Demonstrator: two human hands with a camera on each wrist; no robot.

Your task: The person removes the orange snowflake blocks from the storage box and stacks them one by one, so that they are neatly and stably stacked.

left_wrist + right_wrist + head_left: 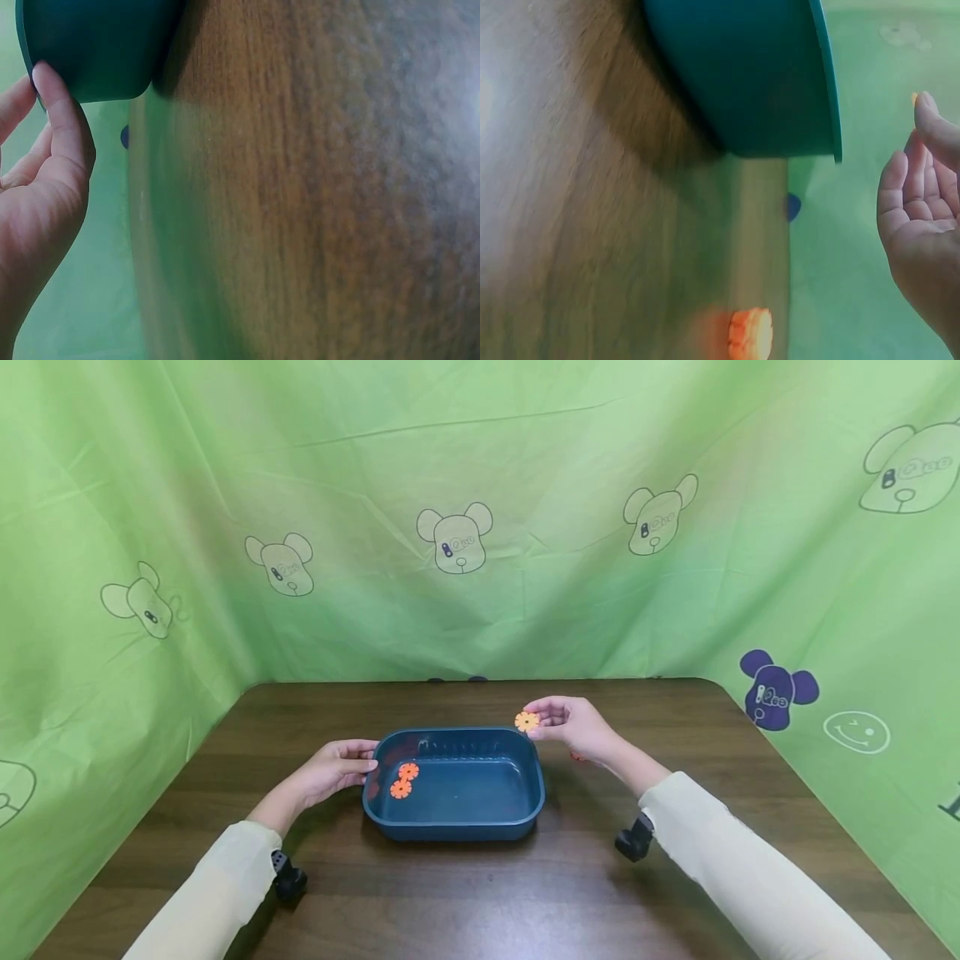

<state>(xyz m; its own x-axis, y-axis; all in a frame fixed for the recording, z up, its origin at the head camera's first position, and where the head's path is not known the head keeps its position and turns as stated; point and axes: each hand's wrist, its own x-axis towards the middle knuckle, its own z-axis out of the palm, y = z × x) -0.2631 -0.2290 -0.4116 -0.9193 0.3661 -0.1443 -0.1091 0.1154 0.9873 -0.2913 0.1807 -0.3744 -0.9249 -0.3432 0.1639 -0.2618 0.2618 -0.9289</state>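
Observation:
A dark blue rectangular basin point(454, 832) stands on the table. My left hand point(333, 772) pinches its left rim; in the left wrist view the thumb point(61, 112) lies against the basin's outer wall. Inside, near the left end, lie two orange notched flower-shaped discs, one disc point(408, 772) just behind the other disc point(401, 788). Above the back right corner of the rim, my right hand point(573, 727) pinches a lighter orange flower-shaped disc point(527, 722) between thumb and fingertips. Only a sliver of it shows in the right wrist view.
A short stack of orange discs point(751, 335) stands on the table to the right of the basin, mostly hidden behind the right wrist in the head view. The brown wooden table point(420, 902) ends at a green printed curtain point(360, 610) behind it.

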